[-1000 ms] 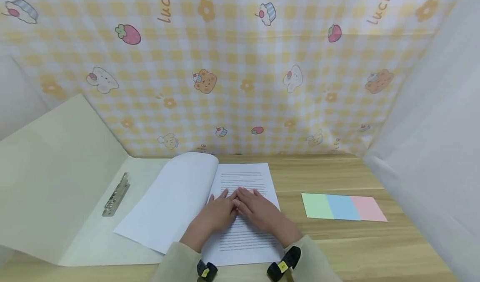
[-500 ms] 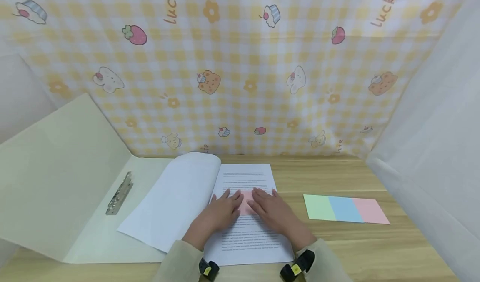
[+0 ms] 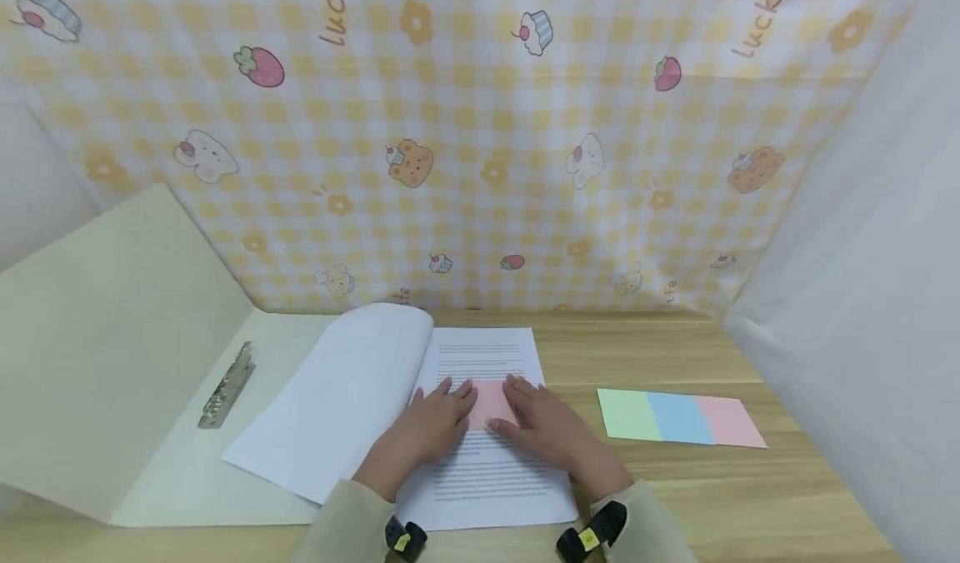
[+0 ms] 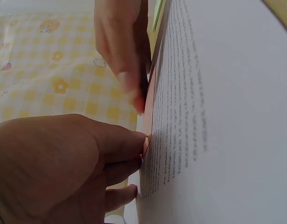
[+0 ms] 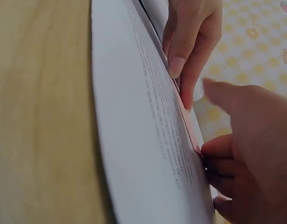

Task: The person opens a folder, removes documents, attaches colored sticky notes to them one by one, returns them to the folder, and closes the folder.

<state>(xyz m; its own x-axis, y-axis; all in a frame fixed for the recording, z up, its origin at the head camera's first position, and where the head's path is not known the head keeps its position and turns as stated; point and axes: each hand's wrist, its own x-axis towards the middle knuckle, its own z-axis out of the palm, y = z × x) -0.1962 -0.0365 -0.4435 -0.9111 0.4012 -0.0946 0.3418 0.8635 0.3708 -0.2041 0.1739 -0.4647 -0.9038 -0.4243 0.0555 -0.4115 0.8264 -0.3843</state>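
Note:
A pink sticky note (image 3: pixel 491 405) lies flat across the middle of a printed page (image 3: pixel 487 484). My left hand (image 3: pixel 427 425) rests its fingertips on the note's left end, fingers extended. At the other end, my right hand (image 3: pixel 551 430) touches the note with straight fingers, its thumb spread out near the lower edge. Both wrist views show fingertips right at the pink strip (image 4: pixel 149 109) on the paper. Turned-over sheets (image 3: pixel 337 405) curl to the left of the page, their blank side up.
An open folder (image 3: pixel 105 338) with a metal clip (image 3: pixel 227 386) stands at the left, its cover raised. Green (image 3: pixel 630 415), blue (image 3: pixel 680 418) and pink (image 3: pixel 731 421) sticky notes lie in a row on the wooden table (image 3: pixel 622 496). A checked curtain (image 3: pixel 480 130) hangs behind.
My hands have drawn apart from touching at the middle, uncovering the pink sticky note. In the last half second my right thumb has spread away from the fingers.

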